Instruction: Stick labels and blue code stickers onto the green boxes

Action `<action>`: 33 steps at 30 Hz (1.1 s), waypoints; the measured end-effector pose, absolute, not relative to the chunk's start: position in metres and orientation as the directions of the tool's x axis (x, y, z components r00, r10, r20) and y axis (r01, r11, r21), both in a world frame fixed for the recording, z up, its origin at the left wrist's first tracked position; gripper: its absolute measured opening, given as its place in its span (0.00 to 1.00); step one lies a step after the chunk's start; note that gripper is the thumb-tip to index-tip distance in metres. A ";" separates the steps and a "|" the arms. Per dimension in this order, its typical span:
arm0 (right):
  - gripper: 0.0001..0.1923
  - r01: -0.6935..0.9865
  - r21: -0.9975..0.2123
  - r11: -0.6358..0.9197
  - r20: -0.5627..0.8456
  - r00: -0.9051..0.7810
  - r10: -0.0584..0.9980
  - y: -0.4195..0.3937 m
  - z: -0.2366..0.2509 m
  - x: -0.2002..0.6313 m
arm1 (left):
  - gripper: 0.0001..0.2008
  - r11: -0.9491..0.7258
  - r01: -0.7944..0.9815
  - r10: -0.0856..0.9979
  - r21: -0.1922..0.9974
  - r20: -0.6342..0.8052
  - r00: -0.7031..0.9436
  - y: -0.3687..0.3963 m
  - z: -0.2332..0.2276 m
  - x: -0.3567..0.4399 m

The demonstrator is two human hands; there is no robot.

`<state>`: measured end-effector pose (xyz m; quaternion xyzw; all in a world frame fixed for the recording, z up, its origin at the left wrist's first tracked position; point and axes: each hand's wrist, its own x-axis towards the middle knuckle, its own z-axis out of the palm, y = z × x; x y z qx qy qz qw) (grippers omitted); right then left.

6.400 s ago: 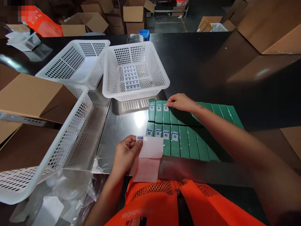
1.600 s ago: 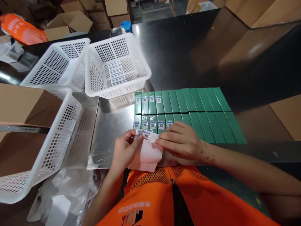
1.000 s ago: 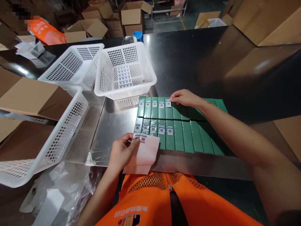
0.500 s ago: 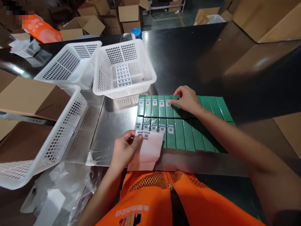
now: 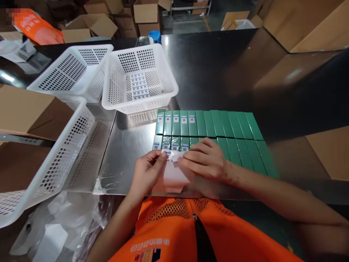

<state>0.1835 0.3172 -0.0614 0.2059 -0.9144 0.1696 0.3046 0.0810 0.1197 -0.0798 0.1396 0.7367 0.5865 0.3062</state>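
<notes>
My left hand (image 5: 147,173) pinches the white label backing sheet (image 5: 174,174) at the table's near edge, while my right hand (image 5: 205,160) closes its grip on a small printed sticker (image 5: 169,154). I should peel slowly, then square it on the next green box (image 5: 203,123).

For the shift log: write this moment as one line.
left hand: holds sticker sheet | right hand: fingers at sheet's top edge | green boxes: two rows on table, leftmost ones stickered | white basket: another sheet inside

Steel table (image 5: 131,145) bears green boxes (image 5: 218,125), baskets (image 5: 139,78), seemingly cardboard (image 5: 24,109).
</notes>
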 end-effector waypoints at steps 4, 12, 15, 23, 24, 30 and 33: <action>0.06 -0.253 -0.602 0.758 0.507 -0.854 0.118 0.351 -0.045 0.176 | 0.19 0.252 -0.203 0.558 0.946 -0.313 -0.768 0.116 -0.086 0.078; 0.12 0.488 -0.734 0.473 -0.236 -0.835 0.497 0.461 -0.074 0.129 | 0.22 0.268 -0.246 0.549 0.931 -0.358 -0.755 0.112 -0.090 0.080; 0.14 0.510 -0.701 0.498 -0.262 -0.834 0.485 0.464 -0.082 0.126 | 0.23 0.280 -0.263 0.557 0.923 -0.379 -0.739 0.108 -0.093 0.079; 0.12 0.496 -0.574 0.651 -0.190 -0.854 0.484 0.455 -0.082 0.121 | 0.21 0.286 -0.248 0.552 0.926 -0.370 -0.747 0.106 -0.098 0.077; 0.12 0.499 -0.561 0.661 -0.179 -0.852 0.491 0.454 -0.084 0.121 | 0.21 0.288 -0.248 0.553 0.925 -0.372 -0.746 0.107 -0.098 0.077; 0.22 0.436 -0.558 0.706 0.165 -0.775 0.609 0.446 -0.101 0.129 | 0.20 0.285 -0.239 0.548 0.928 -0.362 -0.754 0.110 -0.092 0.077; 0.39 0.433 -0.654 0.620 0.220 -0.675 0.704 0.426 -0.096 0.138 | 0.21 0.272 -0.224 0.552 0.936 -0.343 -0.760 0.113 -0.086 0.079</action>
